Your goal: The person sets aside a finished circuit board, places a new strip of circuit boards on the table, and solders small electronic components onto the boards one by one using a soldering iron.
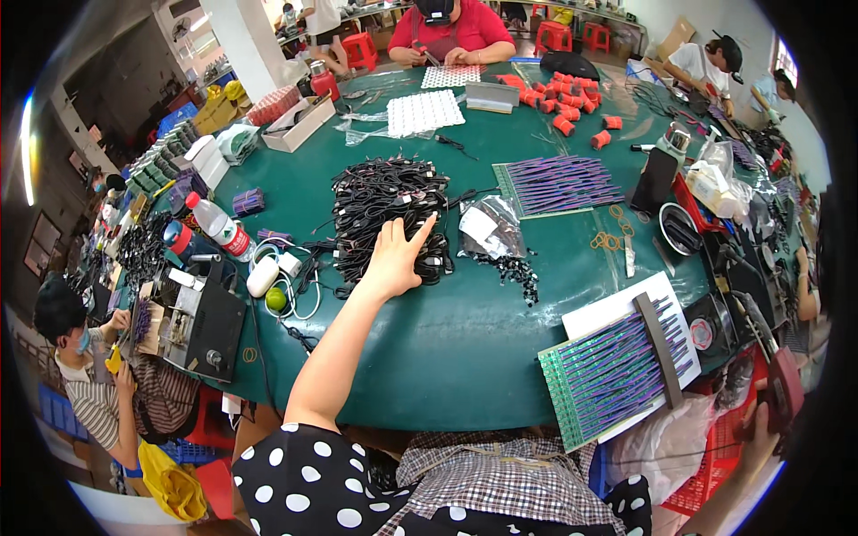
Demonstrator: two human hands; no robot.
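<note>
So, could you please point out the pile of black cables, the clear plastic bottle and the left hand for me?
pile of black cables (380, 201), head view, on the middle of the heap.
clear plastic bottle (219, 228), head view, on its body.
left hand (393, 259), head view, on its back.

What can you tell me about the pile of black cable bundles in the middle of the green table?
The pile of black cable bundles is a loose, dark heap of many small coiled bundles, seemingly thin plastic-coated wire, with a few pale tags showing. It lies flat on the green table, stray loops spilling off its lower left edge. The left hand rests on its near edge, fingers spread. A clear plastic bag lies just to its right.
</note>
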